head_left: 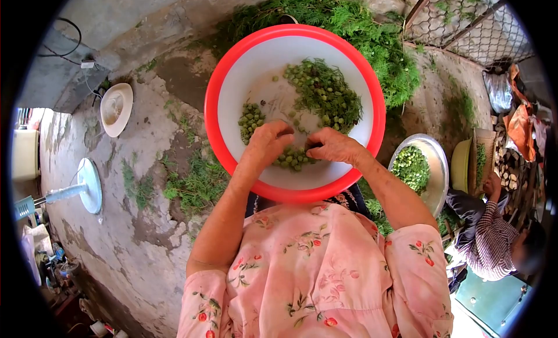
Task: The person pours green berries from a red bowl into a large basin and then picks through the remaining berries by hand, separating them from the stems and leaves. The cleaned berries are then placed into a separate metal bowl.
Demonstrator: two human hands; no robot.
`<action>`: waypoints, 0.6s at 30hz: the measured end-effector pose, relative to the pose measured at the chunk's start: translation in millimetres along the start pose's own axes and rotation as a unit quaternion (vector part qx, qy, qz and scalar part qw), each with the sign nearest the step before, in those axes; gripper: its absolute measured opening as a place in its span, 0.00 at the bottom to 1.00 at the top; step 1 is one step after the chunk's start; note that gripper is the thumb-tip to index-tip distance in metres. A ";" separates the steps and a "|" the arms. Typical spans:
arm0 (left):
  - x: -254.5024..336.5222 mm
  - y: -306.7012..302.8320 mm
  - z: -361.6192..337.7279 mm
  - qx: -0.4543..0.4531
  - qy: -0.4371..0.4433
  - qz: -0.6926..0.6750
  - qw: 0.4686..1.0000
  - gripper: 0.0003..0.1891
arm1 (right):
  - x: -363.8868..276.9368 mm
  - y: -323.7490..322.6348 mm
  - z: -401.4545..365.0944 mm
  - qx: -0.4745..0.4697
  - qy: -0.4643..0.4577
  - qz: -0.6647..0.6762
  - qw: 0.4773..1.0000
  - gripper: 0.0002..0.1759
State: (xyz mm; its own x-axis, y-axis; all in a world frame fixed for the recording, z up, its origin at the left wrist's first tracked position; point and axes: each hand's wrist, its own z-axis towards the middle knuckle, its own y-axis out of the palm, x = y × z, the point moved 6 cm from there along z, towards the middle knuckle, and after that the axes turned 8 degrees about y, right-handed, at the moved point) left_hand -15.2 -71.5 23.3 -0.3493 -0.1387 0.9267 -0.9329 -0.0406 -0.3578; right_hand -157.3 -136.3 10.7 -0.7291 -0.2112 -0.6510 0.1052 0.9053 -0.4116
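Note:
A large white basin with a red rim (215,93) rests at my lap. Inside it, green berries mixed with leafy sprigs (328,93) form a big heap on the right. A smaller pile of cleaner green berries (251,120) lies at the left wall, and another pile (293,159) sits near me. My left hand (271,141) is over the near part of the basin, fingers curled in beside the near pile. My right hand (332,146) faces it, thumb and fingers pinched together at the berries. Whatever is between the fingers of either hand is too small to make out.
Cut green branches (372,53) lie behind the basin. To the right stands a metal bowl (439,163) of green pieces, near a seated person (491,239) beside a yellow-green basin (461,163). A straw hat (117,110) and a light-blue fan (90,185) are on the left.

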 end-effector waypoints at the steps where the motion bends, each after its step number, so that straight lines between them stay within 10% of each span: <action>1: 0.7 2.8 0.1 -0.015 0.005 0.000 1.000 0.11 | -4.8 -0.2 -0.5 0.002 -0.008 0.009 1.000 0.15; 18: -7.4 -1.5 -2.2 0.033 -0.133 -0.313 0.940 0.09 | -23.0 -0.8 -9.8 0.049 -0.034 0.259 0.964 0.11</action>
State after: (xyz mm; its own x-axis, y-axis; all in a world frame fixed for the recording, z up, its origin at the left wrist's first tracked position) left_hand -11.4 -68.1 17.3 0.3083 -0.3097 0.8995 -0.9380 -0.2564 0.2332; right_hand -147.3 -128.6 32.3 -0.5163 0.2331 -0.8241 0.5084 0.8578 -0.0759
